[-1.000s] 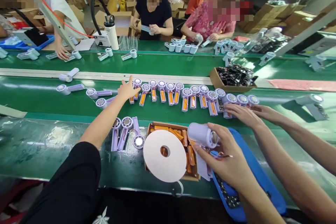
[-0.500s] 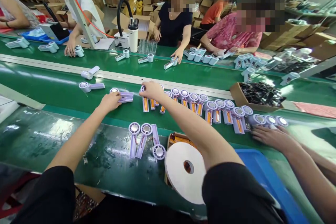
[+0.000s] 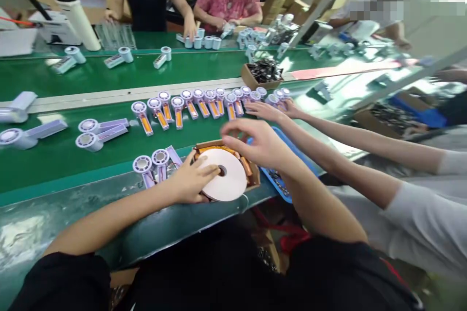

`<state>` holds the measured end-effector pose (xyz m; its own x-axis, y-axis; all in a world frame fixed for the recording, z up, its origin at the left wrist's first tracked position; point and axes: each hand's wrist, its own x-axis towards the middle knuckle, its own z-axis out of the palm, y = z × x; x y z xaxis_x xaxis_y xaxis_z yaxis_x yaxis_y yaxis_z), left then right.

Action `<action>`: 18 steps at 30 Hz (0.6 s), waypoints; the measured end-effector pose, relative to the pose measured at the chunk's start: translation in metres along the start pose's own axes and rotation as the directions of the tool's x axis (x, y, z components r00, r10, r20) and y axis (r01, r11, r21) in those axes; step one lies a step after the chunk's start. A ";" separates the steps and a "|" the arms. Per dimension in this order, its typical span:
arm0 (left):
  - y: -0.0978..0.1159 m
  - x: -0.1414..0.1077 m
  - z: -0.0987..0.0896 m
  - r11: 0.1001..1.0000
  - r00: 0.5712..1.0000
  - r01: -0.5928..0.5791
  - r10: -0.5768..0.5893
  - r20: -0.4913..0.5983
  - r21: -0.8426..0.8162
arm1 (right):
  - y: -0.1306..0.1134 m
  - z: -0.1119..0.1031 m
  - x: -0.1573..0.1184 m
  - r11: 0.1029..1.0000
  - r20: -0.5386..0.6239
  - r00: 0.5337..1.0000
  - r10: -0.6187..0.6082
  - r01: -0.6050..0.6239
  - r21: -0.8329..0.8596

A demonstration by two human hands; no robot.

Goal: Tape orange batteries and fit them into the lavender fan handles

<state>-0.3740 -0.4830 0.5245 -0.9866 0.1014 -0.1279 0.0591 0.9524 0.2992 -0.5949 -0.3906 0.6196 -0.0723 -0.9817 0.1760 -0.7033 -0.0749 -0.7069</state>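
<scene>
My left hand [image 3: 193, 178] lies spread on the left part of a white round roll [image 3: 231, 182], its fingertips near the centre hole. The roll rests on a cardboard box [image 3: 254, 181] of orange pieces. Above the box's right side my right hand [image 3: 255, 138] hovers with bent fingers, somewhat blurred; whether anything is between them is too unclear to tell. To the left of the roll, lilac fan bodies [image 3: 142, 164] lie on the bench edge. Several lilac fans with orange inserts [image 3: 177, 107] stand in a row on the green belt.
Another person's hands [image 3: 264, 111] reach in from the right at the row's end. A blue tray [image 3: 292, 148] sits right of the box. Across the belt are a box of black parts [image 3: 251, 77], light blue fans [image 3: 124, 54] and co-workers.
The view has swung right. My left hand has left the lilac fans and is now on the white roll. My right hand has moved from the row to above the box.
</scene>
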 end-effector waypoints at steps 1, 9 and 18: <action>0.000 0.008 0.001 1.000 0.999 0.025 -0.025 0.040 -0.004 | 0.007 -0.006 -0.042 0.993 -0.079 0.990 0.118 -0.119 0.000; 0.021 0.002 -0.038 0.999 0.991 0.035 -0.034 0.130 -0.007 | 0.052 0.099 -0.215 0.550 0.049 0.720 0.692 -0.570 0.610; 0.039 -0.090 -0.006 0.827 0.696 0.549 -0.374 -0.613 0.119 | 0.025 0.134 -0.181 0.801 0.443 0.881 -0.168 -0.140 0.582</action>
<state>-0.2834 -0.4566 0.5536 -0.8021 -0.4619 0.3785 -0.4748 0.8777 0.0651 -0.5050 -0.2385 0.4786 0.3672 -0.9297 -0.0296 -0.1416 -0.0244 -0.9896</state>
